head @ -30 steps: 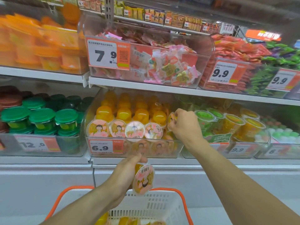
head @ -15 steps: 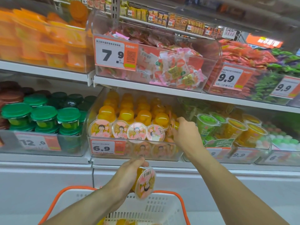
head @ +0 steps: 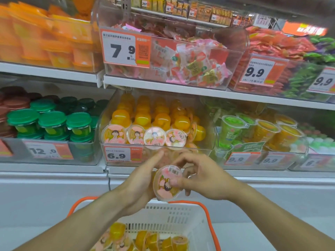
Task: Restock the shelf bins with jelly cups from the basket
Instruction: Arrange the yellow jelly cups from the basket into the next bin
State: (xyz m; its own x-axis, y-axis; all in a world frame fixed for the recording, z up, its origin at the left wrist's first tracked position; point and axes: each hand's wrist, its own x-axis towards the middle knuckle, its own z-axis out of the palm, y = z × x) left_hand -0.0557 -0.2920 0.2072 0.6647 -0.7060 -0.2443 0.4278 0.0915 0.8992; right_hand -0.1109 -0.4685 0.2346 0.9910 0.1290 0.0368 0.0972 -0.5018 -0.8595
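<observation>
A jelly cup point(head: 167, 183) with a pink cartoon lid and orange jelly is held between both hands, just below the shelf edge. My left hand point(head: 143, 180) cups it from the left, and my right hand point(head: 203, 178) pinches it, thumb on the lid. Straight above, the clear shelf bin point(head: 208, 142) marked 6.9 is packed with the same orange cups, a row of lids facing out. The white basket point(head: 181, 214) with orange handles sits below my arms, with several jelly cups point(head: 145, 240) lying in its bottom.
Left of the 6.9 bin stands a bin of green-lidded cups point(head: 52, 124) marked 12.0. To its right are bins of green and yellow cups point(head: 253, 131). The shelf above carries a 7.9 bin of wrapped sweets point(head: 181, 62). A white cabinet front point(head: 54, 196) runs below the shelves.
My right hand has left the 6.9 bin and come down to the cup that my left hand holds. Both hands now hold that cup, slightly higher than before.
</observation>
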